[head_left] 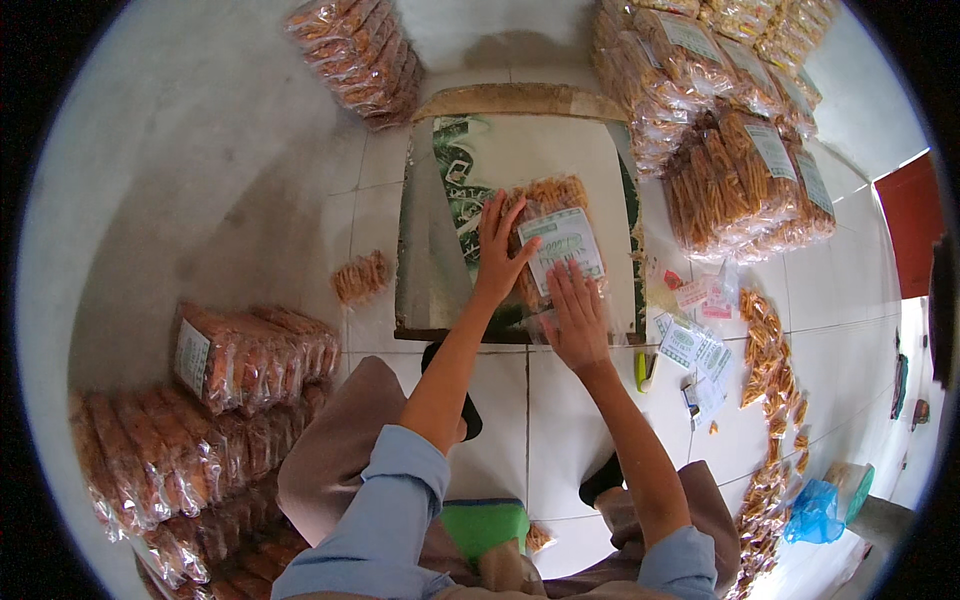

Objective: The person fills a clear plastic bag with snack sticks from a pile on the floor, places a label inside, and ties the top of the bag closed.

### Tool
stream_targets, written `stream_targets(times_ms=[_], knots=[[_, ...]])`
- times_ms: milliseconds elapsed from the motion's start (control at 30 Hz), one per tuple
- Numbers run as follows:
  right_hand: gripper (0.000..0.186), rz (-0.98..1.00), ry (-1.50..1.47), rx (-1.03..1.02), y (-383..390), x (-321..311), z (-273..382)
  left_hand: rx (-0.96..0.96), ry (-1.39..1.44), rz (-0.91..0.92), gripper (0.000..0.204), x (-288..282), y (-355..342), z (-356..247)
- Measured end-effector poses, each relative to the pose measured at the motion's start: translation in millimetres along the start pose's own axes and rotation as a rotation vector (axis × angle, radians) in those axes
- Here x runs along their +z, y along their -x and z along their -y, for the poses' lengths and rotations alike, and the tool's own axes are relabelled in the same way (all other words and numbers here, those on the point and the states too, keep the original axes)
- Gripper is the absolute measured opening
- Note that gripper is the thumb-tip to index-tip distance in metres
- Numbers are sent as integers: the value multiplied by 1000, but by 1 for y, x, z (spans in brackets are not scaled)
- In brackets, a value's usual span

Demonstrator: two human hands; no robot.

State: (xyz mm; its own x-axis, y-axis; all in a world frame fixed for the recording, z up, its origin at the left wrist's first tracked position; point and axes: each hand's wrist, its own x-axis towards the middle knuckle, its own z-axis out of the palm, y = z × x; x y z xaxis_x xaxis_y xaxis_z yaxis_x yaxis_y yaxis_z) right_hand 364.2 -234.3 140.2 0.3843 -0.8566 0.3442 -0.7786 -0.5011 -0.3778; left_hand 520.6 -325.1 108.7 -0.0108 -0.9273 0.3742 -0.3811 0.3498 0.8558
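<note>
A clear plastic bag of brown snack sticks (555, 190) lies flat on a low table (570, 140) in front of me. On top of the bag is a white and green printed label (572, 243). My left hand (497, 250) rests along the bag's left edge, fingers apart, its thumb touching the label. Lower on the bag, my right hand (578, 318) lies flat, with stretched fingers over the label's bottom edge and the loose plastic beneath it. Neither hand grasps anything.
Packed snack bags are piled at the lower left (245, 360), far left (360, 60) and far right (720, 180). Right of the table, a green stapler (645, 372), loose labels (695, 345) and loose snack sticks (765, 350) lie on the tiles. A small snack bundle (360, 278) sits left.
</note>
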Motion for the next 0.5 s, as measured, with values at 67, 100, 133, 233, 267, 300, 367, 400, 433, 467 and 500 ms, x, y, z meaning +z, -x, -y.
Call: stream_targets(times_ms=[67, 100, 133, 233, 267, 300, 367, 400, 433, 467, 500], knots=[[66, -29, 12, 1, -9, -1, -7, 27, 6, 57, 56, 7, -4, -5], [66, -55, 21, -5, -10, -4, -9, 31, 13, 65, 56, 11, -9, -7], [66, -54, 9, -3, -5, -1, -4, 40, 8, 60, 56, 6, -9, -3], [52, -30, 105, 113, 37, 1, 16, 40, -85, 28, 55, -16, -3, 4], [45, -30, 154, 182, 63, -2, 19, 46, -145, -6, 53, -16, -5, -1], [39, -238, 60, 339, 96, 1, 11, 50, -119, -4, 53, -7, -6, -15], [27, -614, -60, 654, 119, -7, 8, 28, -170, -88, 47, 1, 2, -42], [27, -682, -38, 690, 111, -10, 1, 25, -172, -82, 47, 3, 6, -52], [28, -753, -6, 728, 97, -16, -9, 28, -263, -25, 46, 11, 10, -65], [30, -695, -188, 682, 69, -21, -11, 28, -376, 27, 44, 11, 16, -70], [32, -637, -361, 626, 37, -25, -15, 29, -386, 24, 44, 13, 20, -72]])
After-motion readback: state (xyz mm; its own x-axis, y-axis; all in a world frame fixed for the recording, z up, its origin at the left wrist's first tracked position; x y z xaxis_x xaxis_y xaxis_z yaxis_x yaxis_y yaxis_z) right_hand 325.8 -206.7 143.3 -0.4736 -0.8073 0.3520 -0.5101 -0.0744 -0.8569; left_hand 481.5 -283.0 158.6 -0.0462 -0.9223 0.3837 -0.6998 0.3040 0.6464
